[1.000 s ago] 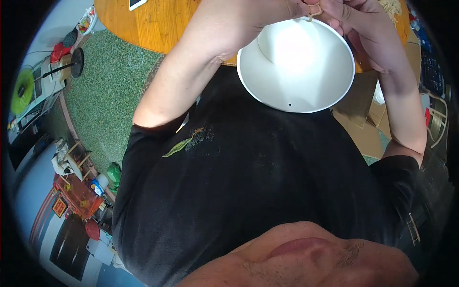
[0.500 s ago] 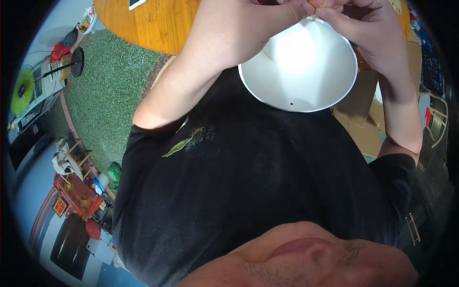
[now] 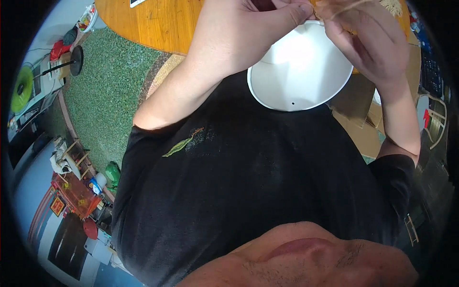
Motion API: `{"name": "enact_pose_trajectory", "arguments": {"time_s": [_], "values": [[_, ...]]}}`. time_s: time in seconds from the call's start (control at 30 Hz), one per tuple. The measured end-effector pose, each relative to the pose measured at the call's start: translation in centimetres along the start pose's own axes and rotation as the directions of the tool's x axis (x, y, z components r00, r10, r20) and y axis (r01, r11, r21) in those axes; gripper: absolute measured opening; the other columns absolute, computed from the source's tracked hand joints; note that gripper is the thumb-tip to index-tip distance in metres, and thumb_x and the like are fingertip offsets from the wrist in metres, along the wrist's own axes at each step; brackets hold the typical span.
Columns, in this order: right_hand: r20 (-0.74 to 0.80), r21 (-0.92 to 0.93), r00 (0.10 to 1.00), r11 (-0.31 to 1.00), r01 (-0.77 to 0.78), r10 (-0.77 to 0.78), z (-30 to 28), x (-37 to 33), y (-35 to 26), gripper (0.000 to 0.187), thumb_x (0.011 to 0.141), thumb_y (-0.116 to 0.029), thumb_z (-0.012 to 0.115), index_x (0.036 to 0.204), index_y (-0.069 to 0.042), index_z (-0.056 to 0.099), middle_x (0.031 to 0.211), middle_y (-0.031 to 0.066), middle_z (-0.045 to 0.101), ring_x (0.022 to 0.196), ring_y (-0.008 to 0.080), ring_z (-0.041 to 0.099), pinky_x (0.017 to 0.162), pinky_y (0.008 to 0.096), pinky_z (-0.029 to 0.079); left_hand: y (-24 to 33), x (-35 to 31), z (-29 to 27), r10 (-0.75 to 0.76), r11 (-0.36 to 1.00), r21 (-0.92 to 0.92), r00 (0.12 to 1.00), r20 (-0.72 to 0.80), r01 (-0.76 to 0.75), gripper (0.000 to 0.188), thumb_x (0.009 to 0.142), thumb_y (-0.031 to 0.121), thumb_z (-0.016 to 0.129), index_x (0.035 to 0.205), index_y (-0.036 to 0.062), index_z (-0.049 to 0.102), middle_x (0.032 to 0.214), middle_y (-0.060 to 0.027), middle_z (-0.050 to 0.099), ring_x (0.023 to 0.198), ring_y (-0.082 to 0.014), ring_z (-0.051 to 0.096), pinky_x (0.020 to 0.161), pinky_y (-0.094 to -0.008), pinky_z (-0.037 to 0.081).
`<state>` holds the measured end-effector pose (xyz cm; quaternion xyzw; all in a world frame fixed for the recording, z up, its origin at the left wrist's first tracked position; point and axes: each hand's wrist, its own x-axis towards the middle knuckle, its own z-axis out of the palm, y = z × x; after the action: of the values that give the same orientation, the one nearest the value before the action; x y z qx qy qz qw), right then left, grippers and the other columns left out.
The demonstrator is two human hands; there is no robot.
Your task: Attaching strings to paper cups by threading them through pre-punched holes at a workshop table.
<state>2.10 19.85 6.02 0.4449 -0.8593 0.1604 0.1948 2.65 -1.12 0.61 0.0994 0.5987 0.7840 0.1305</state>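
Looks early on: both hands, left hand (image 3: pixel 239 38) and right hand (image 3: pixel 368 43), pinching thin tan fibre strands (image 3: pixel 344 7) at the frame's top, round white plastic bowl (image 3: pixel 296 76) below still empty.

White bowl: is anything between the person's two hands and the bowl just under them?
Nothing visible. The left hand and right hand are directly above the white bowl, pinching a thin tan strand together over its far rim. The bowl's inside looks bare.

A white bowl (image 3: pixel 300 71) is sitting tilted at the desk (image 3: pixel 158 21) edge, empty; tan string (image 3: pixel 342 7) is stretching just above its far rim.
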Motion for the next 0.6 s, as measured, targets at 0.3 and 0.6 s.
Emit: {"name": "enact_pose_trajectory", "arguments": {"time_s": [0.3,0.6], "values": [[-0.087,-0.039,0.96,0.964,0.265,-0.267,2.1,-3.6,3.0,0.029,0.087,0.002,0.077,0.115,0.0,0.071,0.115,0.0142,0.075,0.089,0.0204,0.072,0.075,0.0286,0.057,0.4,-0.4,0.9,-0.036,0.998,0.047,0.996,0.084,0.032,0.015,0.1,0.0,0.065,0.115,-0.0047,0.066,0.097,-0.0042,0.071,0.086,-0.0066,0.064,0.076,-0.0207,0.052],[-0.103,0.012,0.972,0.977,0.213,-0.21,2.0,-4.0,2.3,0.033,0.082,0.006,0.079,0.114,0.001,0.073,0.11,0.0172,0.075,0.095,0.0291,0.074,0.08,0.0335,0.06,0.6,-0.7,0.2,0.081,0.967,0.23,0.987,0.141,-0.113,0.008,0.1,0.003,0.068,0.105,-0.0024,0.068,0.091,-0.0018,0.069,0.081,-0.0062,0.06,0.072,-0.0214,0.05]]}}
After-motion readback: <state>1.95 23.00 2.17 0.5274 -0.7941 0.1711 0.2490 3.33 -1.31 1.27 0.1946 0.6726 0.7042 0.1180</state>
